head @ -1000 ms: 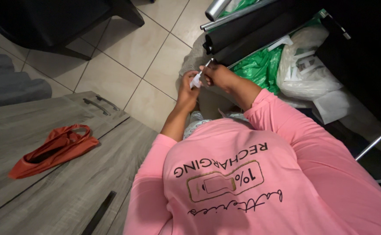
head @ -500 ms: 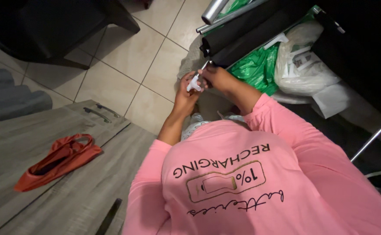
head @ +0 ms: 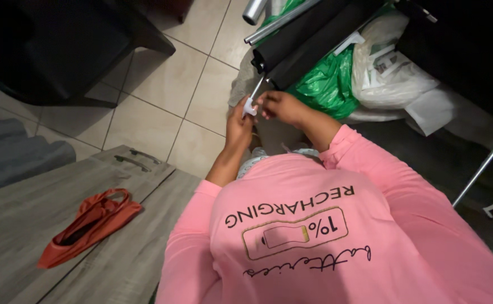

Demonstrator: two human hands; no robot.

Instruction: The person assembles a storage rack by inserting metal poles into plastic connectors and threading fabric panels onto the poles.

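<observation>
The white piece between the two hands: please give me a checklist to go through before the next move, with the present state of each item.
1. Left hand grips the white piece: ok, fingers closed around it.
2. Right hand is at the piece: ok, its fingertips meet it from the other side.
3. Thin metal rod seated in the piece: cannot tell, the joint is hidden by fingers.
4. Both hands in view: ok, above the tiled floor.
5. Room around the hands: not ok, black rolls and green bag lie close.
6. Light on the piece: not ok, the scene is dim.
</observation>
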